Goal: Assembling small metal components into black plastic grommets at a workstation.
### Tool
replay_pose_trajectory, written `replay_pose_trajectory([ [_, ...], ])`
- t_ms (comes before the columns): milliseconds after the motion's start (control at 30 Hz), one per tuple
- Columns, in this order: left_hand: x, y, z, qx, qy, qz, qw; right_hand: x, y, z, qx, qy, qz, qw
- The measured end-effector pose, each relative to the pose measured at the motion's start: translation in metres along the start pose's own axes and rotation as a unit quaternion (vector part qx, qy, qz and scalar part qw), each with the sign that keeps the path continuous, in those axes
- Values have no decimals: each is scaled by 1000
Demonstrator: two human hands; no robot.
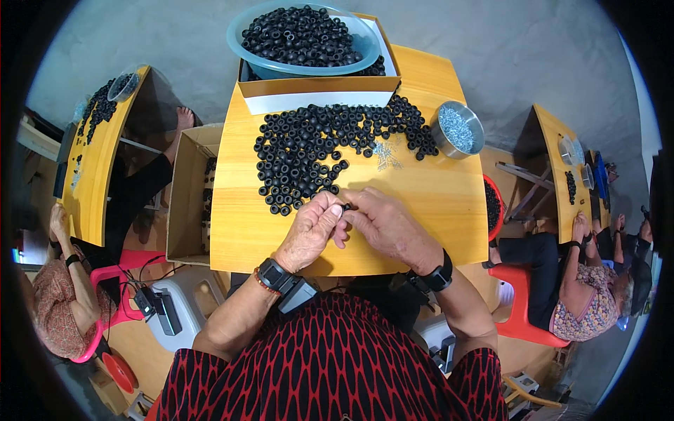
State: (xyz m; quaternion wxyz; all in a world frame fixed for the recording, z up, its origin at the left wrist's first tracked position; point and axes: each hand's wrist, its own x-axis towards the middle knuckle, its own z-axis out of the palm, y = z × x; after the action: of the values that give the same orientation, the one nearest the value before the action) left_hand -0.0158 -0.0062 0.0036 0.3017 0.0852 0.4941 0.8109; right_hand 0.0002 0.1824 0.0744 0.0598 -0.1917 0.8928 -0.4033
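Observation:
Over the near part of the yellow wooden table (239, 238), my two hands meet at the fingertips. My left hand (312, 230) pinches a small round black piece (346, 207), much like those on the table. My right hand (387, 226) is closed at the same piece, its fingertips touching it; a finer part there is too small to make out. Just beyond the hands spreads a pile of black ring-like pieces (295, 151) with holes through them. To its right lies a little scatter of small silvery bits (386, 156), beside a round metal bowl (479, 133) of similar bits.
A blue plastic basin (242, 49) heaped with black pieces rests on a cardboard box (309, 104) at the back. A larger carton (184, 203) stands left of the table, a red tub (499, 224) right. People sit working at tables (98, 182) on both sides.

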Motion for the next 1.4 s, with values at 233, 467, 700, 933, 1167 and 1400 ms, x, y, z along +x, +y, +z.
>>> replay_pose_trajectory([
  [233, -1, 3, -4, 7, -14, -15, 1000, 1, 2, 6, 70, 79, -66, 992],
  [467, -1, 2, -5, -27, -8, -10, 1000, 1, 1, 14, 18, 117, -90, 989],
  [700, -2, 1, -6, -24, 0, -9, 1000, -2, 6, 21, 60, 132, -80, 986],
  [933, 0, 1, -4, -56, 16, -14, 998, 2, 5, 27, 111, 144, -60, 982],
  [1167, 2, -1, -2, -82, 20, 28, 996, 2, 8, 28, 140, 151, -43, 978],
  [1400, 2, 0, 0, -117, 50, 45, 991, 2, -7, 17, 108, 112, 12, 988],
])
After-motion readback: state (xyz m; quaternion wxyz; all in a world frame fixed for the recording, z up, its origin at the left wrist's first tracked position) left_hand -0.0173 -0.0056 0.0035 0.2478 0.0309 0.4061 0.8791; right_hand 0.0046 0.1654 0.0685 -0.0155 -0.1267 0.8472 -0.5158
